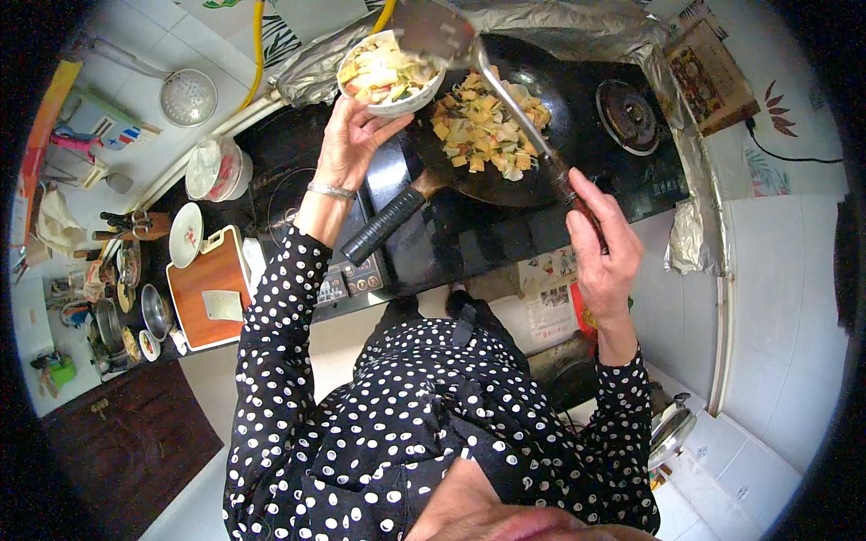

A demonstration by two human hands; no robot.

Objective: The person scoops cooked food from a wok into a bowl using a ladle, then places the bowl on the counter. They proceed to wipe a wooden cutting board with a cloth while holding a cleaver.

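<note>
My left hand (355, 142) holds a white bowl (406, 107) from below, beside the wok's left rim. Sliced vegetables and other cooked food (385, 71) fill the bowl. In my right hand (605, 250) is the handle of a metal wok spatula (514, 101), its broad blade tipped over the bowl's right side. Below the spatula a black wok (561, 122) rests on the cooktop, with diced golden pieces and pale vegetable slices (487, 132) in it. The wok's ribbed black handle (384, 226) points towards me, under no hand.
Foil (568, 27) lines the wall behind the black cooktop (433, 250). A round burner (627, 116) lies right of the wok. On the left are a plastic tub (218, 169), a plate (186, 234), a knife block (145, 225) and a cutting board (193, 277) with a cleaver blade (223, 305).
</note>
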